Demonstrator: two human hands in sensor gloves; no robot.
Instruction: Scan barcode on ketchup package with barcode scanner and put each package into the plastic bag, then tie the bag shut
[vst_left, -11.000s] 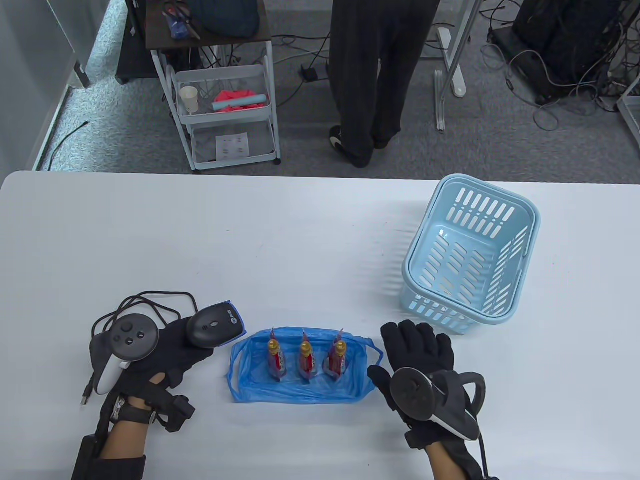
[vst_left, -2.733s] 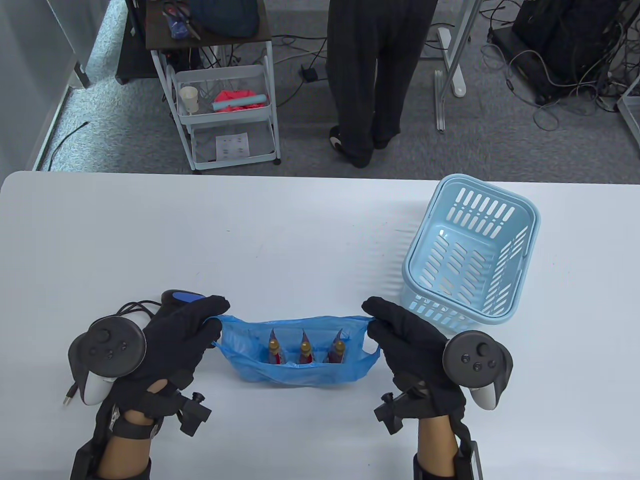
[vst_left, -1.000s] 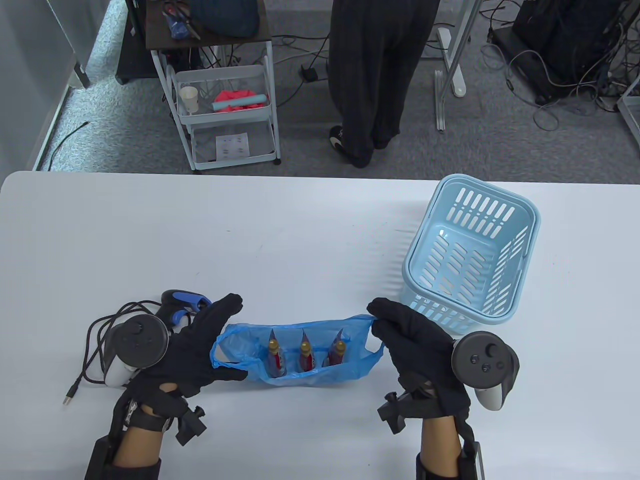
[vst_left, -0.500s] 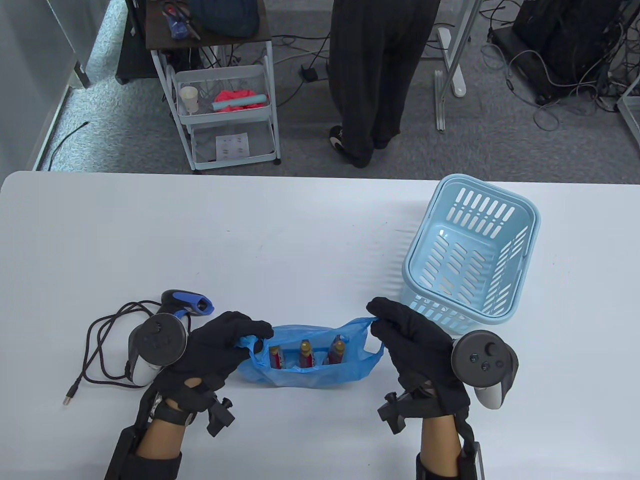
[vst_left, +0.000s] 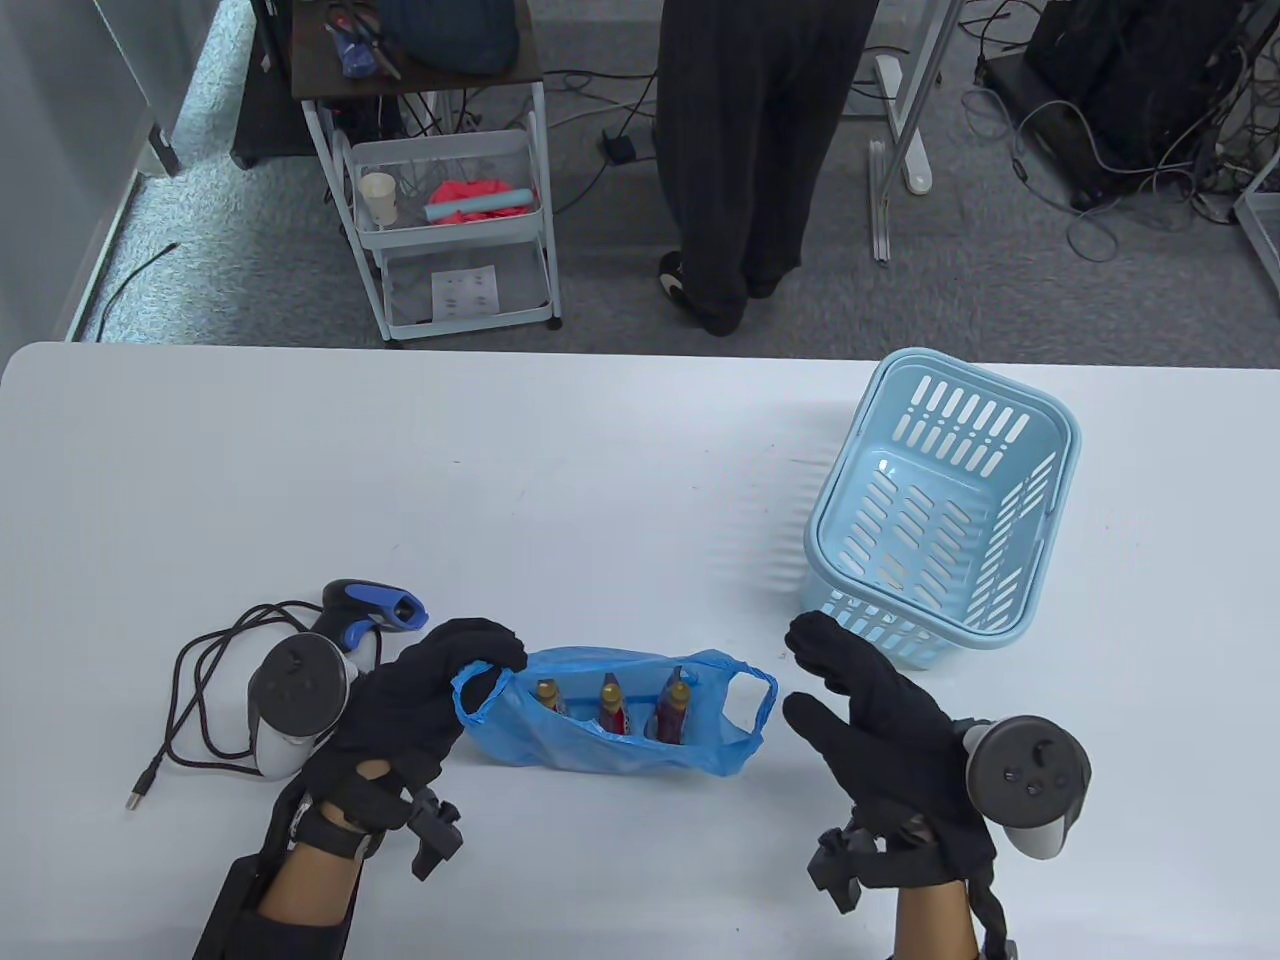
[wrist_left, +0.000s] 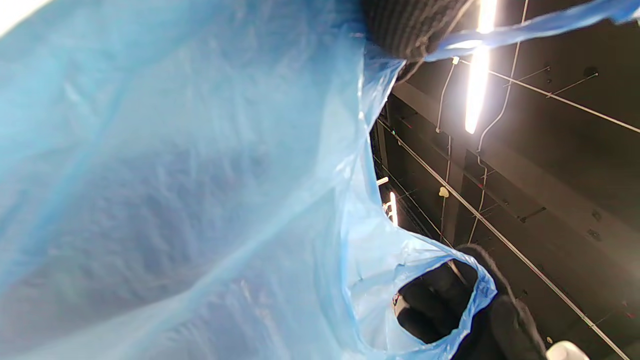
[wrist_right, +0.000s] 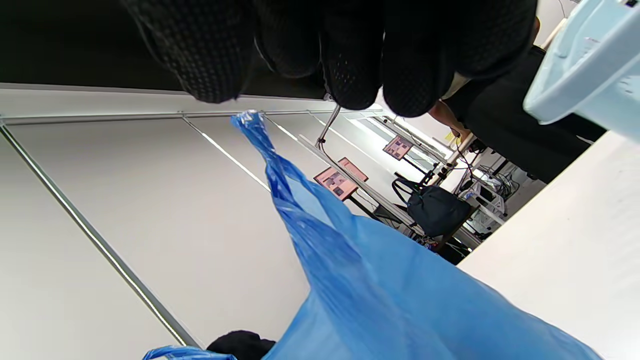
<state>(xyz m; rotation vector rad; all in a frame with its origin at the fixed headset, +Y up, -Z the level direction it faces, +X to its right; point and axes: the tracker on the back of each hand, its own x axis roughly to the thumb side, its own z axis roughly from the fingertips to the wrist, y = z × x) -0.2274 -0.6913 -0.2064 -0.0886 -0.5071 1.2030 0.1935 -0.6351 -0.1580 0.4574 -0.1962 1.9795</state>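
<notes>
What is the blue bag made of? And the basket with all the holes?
The blue bag looks like thin, soft plastic film: it crinkles, shines a little, and the ketchup packages show through it. The basket looks like hard, smooth, pale blue plastic, moulded in one piece with neat slots in its walls.

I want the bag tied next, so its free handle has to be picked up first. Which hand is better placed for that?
Probably the right hand: it is open and beside the free handle, while the left hand already grips the bag's other handle.
</notes>
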